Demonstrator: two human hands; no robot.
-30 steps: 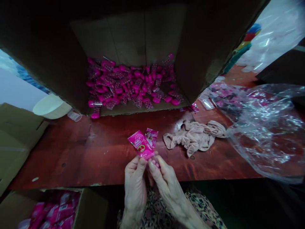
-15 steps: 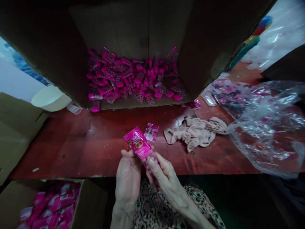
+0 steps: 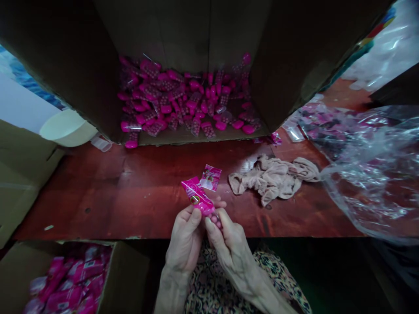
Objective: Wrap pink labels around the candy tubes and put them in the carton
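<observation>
Both my hands hold a pink printed packet (image 3: 196, 196) with a transparent end showing pink beads. My left hand (image 3: 185, 237) pinches it from the left, and my right hand (image 3: 225, 246) grips the transparent end between finger and thumb. Just above them, a small square pink sachet (image 3: 210, 177) appears to lie on the reddish-brown wooden table (image 3: 131, 192), touching neither hand. Part of the packet is hidden by my fingers.
A large cardboard box (image 3: 183, 35) on its side holds several pink bead packs (image 3: 186, 100). A beige stocking (image 3: 271, 179) and crumpled transparent plastic (image 3: 369, 174) lie right. A lower-left carton (image 3: 126, 279) holds pink packets (image 3: 68, 279).
The pink packet has tilted, its printed end swinging left, and both hands have closed in around its lower end. The whole scene has shifted slightly up and to the right.
</observation>
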